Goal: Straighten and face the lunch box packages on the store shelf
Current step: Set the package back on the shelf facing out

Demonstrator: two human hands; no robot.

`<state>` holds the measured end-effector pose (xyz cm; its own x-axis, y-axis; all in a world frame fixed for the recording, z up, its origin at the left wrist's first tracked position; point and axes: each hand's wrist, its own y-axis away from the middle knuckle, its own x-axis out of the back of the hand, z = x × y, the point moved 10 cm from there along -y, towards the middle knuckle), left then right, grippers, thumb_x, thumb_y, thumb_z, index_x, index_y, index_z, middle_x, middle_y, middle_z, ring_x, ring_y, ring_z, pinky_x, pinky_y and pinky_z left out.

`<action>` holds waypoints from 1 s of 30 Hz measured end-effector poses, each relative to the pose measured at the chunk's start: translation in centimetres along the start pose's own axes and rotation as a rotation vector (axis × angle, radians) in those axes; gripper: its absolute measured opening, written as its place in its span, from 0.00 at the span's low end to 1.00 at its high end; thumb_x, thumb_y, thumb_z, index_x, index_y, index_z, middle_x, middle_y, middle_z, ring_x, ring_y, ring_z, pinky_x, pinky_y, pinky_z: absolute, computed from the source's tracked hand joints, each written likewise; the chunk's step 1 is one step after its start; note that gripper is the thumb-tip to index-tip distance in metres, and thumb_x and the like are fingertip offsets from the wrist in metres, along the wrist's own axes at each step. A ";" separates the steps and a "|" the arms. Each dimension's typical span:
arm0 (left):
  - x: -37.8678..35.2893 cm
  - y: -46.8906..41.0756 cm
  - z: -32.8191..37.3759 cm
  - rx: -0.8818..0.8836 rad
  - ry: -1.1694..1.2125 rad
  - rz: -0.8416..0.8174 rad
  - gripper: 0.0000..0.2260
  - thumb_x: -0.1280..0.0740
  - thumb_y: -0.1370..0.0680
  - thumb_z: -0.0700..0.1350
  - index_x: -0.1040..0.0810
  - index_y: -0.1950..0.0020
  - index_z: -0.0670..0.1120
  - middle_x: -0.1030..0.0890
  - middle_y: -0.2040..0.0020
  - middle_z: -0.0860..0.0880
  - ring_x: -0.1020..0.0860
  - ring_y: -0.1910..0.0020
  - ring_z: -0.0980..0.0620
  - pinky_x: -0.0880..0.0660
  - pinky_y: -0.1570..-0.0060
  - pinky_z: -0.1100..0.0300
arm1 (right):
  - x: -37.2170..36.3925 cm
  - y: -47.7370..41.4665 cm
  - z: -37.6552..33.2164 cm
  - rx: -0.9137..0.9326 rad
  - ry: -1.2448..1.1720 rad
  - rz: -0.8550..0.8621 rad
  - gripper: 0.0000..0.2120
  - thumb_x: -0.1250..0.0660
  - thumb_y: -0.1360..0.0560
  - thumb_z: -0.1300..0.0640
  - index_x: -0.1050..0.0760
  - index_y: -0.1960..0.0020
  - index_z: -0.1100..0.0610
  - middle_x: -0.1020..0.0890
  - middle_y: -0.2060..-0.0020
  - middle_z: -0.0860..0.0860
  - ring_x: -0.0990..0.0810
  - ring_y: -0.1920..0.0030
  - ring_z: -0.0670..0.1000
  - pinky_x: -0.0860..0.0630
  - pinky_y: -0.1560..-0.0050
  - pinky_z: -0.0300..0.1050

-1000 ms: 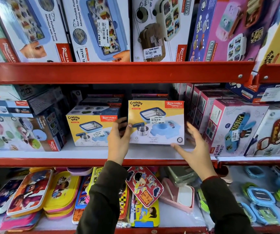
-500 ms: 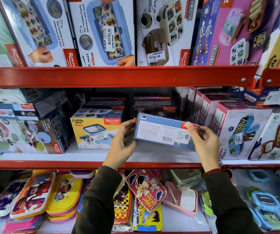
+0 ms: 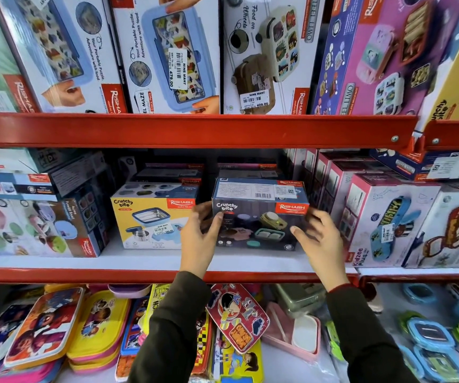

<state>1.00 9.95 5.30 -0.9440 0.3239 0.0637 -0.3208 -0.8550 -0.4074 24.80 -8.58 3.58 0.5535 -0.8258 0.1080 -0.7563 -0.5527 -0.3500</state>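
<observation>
dark box (image 3: 261,217) — left hand (image 3: 199,240), right hand (image 3: 321,246)

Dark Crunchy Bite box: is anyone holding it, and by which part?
Yes: the dark Crunchy Bite box is held at both ends, left hand on its left end, right hand on its right.

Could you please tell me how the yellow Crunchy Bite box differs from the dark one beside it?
The yellow box carries a price sticker on its front; the dark box shows none there. The left grip holds the dark box; the yellow box is not held. Both bear red Rishabh logos.
</observation>
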 end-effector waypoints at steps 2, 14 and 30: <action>-0.7 -0.3 -0.8 0.021 -0.040 -0.037 0.15 0.35 0.17 0.38 0.26 0.30 0.43 0.17 0.36 0.46 0.18 0.39 0.51 0.23 0.47 0.72 | -0.2 -0.1 0.5 0.001 0.008 0.042 0.24 0.26 0.25 0.63 0.27 0.30 0.54 0.19 0.37 0.53 0.20 0.39 0.51 0.24 0.45 0.30; -3.8 0.1 -2.5 0.069 -0.158 -0.199 0.28 0.40 0.18 0.31 0.40 0.19 0.45 0.26 0.26 0.44 0.28 0.25 0.47 0.32 0.26 0.59 | -1.4 -1.1 2.3 -0.008 0.143 0.148 0.25 0.27 0.24 0.62 0.26 0.28 0.60 0.18 0.34 0.58 0.20 0.37 0.50 0.26 0.38 0.41; 5.5 2.6 -0.5 -0.089 -0.070 0.098 0.17 0.39 0.15 0.41 0.29 0.27 0.52 0.22 0.35 0.55 0.24 0.40 0.65 0.27 0.47 0.76 | -6.7 4.2 -4.5 0.211 0.077 0.126 0.12 0.29 0.22 0.62 0.21 0.40 0.53 0.16 0.50 0.46 0.18 0.57 0.41 0.23 0.60 0.32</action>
<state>-4.99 9.69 4.14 -0.9746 0.2086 0.0814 -0.2212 -0.8411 -0.4936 16.34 -5.92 5.60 0.4251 -0.8972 0.1194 -0.7234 -0.4161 -0.5509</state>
